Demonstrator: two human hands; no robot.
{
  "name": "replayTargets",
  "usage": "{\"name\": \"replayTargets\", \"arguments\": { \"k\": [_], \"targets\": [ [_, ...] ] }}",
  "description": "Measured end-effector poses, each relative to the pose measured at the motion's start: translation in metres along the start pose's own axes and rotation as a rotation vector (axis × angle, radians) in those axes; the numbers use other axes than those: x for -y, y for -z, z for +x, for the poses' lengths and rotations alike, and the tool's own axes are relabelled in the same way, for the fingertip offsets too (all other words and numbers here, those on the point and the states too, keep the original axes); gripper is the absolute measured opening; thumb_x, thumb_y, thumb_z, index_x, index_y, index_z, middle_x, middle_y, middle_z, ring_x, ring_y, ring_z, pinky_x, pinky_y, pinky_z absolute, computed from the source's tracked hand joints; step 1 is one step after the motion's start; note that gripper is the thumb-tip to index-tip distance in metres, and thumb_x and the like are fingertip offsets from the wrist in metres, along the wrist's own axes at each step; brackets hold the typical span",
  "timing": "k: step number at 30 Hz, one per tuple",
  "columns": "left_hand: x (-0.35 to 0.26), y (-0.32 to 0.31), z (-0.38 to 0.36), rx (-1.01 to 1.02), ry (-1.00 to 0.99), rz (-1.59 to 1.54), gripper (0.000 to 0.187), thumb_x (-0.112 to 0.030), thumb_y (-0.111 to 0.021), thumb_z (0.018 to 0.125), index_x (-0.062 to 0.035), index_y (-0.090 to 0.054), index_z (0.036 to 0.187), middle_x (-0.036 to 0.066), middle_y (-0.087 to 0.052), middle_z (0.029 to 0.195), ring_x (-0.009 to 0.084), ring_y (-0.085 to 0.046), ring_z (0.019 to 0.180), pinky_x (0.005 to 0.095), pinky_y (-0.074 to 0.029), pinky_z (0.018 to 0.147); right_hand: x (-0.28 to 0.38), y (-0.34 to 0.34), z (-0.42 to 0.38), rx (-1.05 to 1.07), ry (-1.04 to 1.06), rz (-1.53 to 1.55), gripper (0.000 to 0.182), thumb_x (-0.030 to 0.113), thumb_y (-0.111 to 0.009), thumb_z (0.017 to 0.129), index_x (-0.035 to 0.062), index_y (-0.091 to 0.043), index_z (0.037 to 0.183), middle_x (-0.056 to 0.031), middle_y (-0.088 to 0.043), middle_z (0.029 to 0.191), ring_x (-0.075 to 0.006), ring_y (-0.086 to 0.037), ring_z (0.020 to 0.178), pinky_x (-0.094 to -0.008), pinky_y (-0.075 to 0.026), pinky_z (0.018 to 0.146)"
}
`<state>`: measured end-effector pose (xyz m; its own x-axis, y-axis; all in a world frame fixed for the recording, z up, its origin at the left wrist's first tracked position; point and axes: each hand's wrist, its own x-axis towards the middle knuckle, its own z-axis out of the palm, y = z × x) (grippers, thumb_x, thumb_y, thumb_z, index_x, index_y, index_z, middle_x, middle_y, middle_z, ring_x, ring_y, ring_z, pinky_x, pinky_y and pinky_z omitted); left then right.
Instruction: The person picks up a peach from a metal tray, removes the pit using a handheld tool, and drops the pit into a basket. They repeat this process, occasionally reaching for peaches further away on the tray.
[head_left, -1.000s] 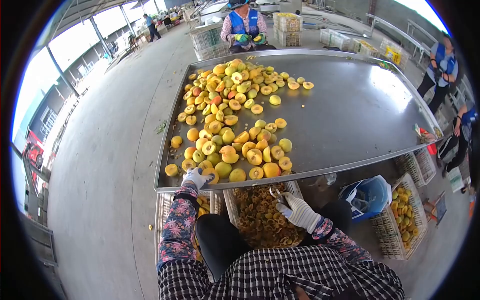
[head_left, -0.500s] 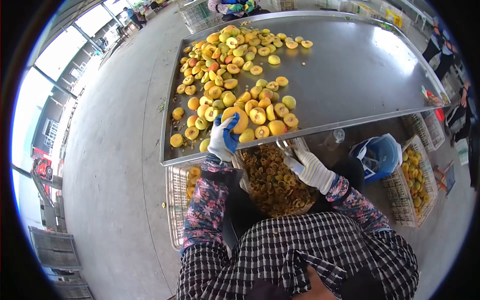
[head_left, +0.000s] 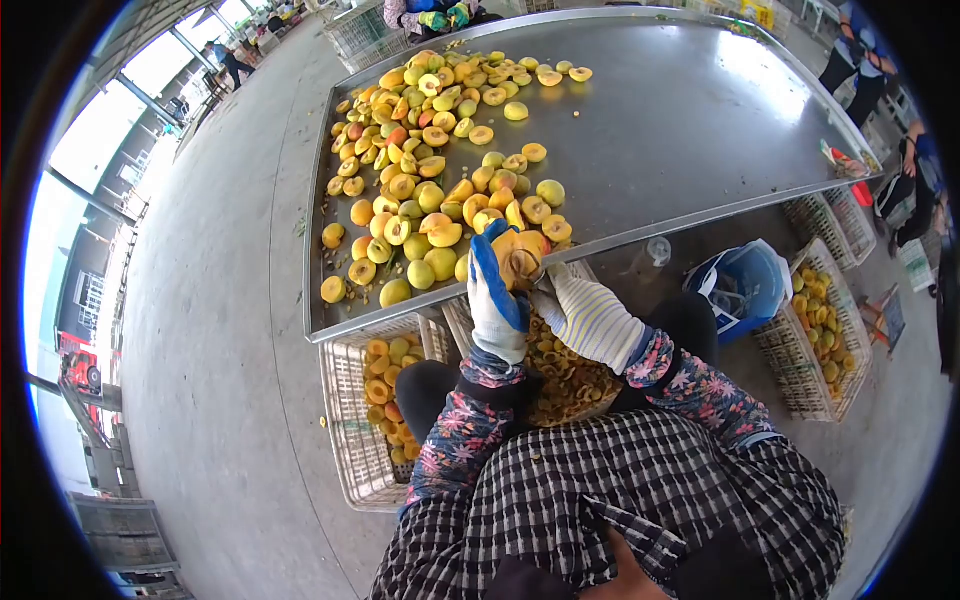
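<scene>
In a white glove with blue palm, my left hand grips a yellow-orange peach half just over the near edge of the metal table. My right hand, in a striped white glove, is closed on a looped metal pitting tool. The loop lies against the cut face of the fruit, and the handle is mostly hidden by my fingers. Many halved peaches are heaped on the left part of the table. Below my hands, a crate holds brown-orange pit scraps.
At lower left stands a white plastic crate with peach halves inside. To the right are a blue bucket and another crate of fruit. A gloved co-worker sits beyond the far edge; other people stand at far right.
My left hand has brought the peach half from the heap toward me and to the right. The pitting tool in my right hand has come up to meet it. The view has shifted slightly.
</scene>
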<state>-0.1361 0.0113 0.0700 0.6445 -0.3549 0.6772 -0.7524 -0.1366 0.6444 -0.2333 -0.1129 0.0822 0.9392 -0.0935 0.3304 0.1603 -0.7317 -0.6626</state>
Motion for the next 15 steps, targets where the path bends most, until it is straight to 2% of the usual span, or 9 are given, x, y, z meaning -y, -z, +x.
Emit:
{"name": "replayTargets", "arguments": {
  "k": [1, 4, 7, 8, 10, 13, 15],
  "targets": [
    [-0.001, -0.001, -0.001, -0.025, -0.051, 0.028, 0.056, 0.002, -0.061, 0.083, 0.0021, -0.041, 0.136, 0.02, -0.049, 0.133, 0.0338, -0.054, 0.12, 0.04, -0.045, 0.102, -0.001, -0.002, 0.0, -0.003, 0.017, 0.05, 0.041, 0.028, -0.056, 0.097, -0.0059, -0.046, 0.118, -0.025, -0.067, 0.085, -0.0418, -0.066, 0.078, -0.0486, -0.052, 0.066],
    [-0.016, -0.001, 0.004, -0.044, 0.051, 0.064, 0.055, -0.002, -0.061, 0.085, 0.0029, -0.04, 0.135, 0.021, -0.049, 0.134, 0.0346, -0.054, 0.118, 0.0411, -0.045, 0.101, 0.005, -0.005, 0.002, -0.04, 0.032, 0.145, 0.04, 0.027, -0.054, 0.098, -0.0072, -0.046, 0.116, -0.026, -0.067, 0.087, -0.0435, -0.066, 0.08, -0.0487, -0.052, 0.067],
    [-0.025, -0.002, 0.008, -0.074, 0.031, 0.147, 0.053, -0.005, -0.059, 0.087, 0.0033, -0.039, 0.135, 0.021, -0.049, 0.133, 0.0345, -0.054, 0.118, 0.0416, -0.045, 0.1, 0.003, -0.013, 0.005, -0.049, 0.036, 0.199, 0.037, 0.025, -0.053, 0.098, -0.007, -0.046, 0.116, -0.0261, -0.066, 0.089, -0.044, -0.065, 0.083, -0.0482, -0.051, 0.069],
    [-0.021, -0.008, 0.005, -0.151, 0.048, 0.046, 0.039, -0.021, -0.038, 0.107, -0.0004, -0.042, 0.139, 0.018, -0.053, 0.131, 0.0296, -0.055, 0.118, 0.0392, -0.045, 0.103, 0.004, -0.015, 0.006, -0.051, 0.045, 0.244, 0.035, 0.024, -0.052, 0.098, -0.0061, -0.046, 0.115, -0.0258, -0.065, 0.089, -0.0446, -0.064, 0.083, -0.0478, -0.051, 0.07],
    [-0.035, -0.01, 0.009, -0.186, 0.175, -0.133, 0.043, -0.031, -0.036, 0.107, -0.0006, -0.044, 0.137, 0.017, -0.053, 0.131, 0.027, -0.054, 0.119, 0.0386, -0.044, 0.105, -0.001, -0.022, 0.007, -0.074, 0.086, 0.273, 0.034, 0.023, -0.052, 0.099, -0.006, -0.046, 0.115, -0.0263, -0.065, 0.091, -0.045, -0.064, 0.084, -0.048, -0.051, 0.07],
    [-0.039, -0.006, 0.011, -0.154, 0.208, -0.303, 0.044, -0.019, -0.048, 0.1, 0.0033, -0.039, 0.136, 0.019, -0.047, 0.136, 0.0318, -0.051, 0.122, 0.0402, -0.043, 0.105, 0.0, -0.027, 0.008, -0.07, 0.073, 0.291, 0.035, 0.024, -0.049, 0.1, -0.0052, -0.044, 0.119, -0.0271, -0.065, 0.094, -0.0463, -0.063, 0.084, -0.0498, -0.051, 0.071],
    [-0.038, -0.007, 0.013, -0.205, 0.347, -0.616, 0.045, -0.029, -0.039, 0.106, 0.0031, -0.039, 0.136, 0.018, -0.046, 0.137, 0.0299, -0.051, 0.124, 0.0398, -0.042, 0.106, 0.007, -0.021, 0.006, -0.067, 0.014, 0.34, 0.037, 0.025, -0.048, 0.1, -0.0047, -0.043, 0.121, -0.0273, -0.064, 0.096, -0.0467, -0.062, 0.085, -0.0507, -0.05, 0.072]
  ]
}}
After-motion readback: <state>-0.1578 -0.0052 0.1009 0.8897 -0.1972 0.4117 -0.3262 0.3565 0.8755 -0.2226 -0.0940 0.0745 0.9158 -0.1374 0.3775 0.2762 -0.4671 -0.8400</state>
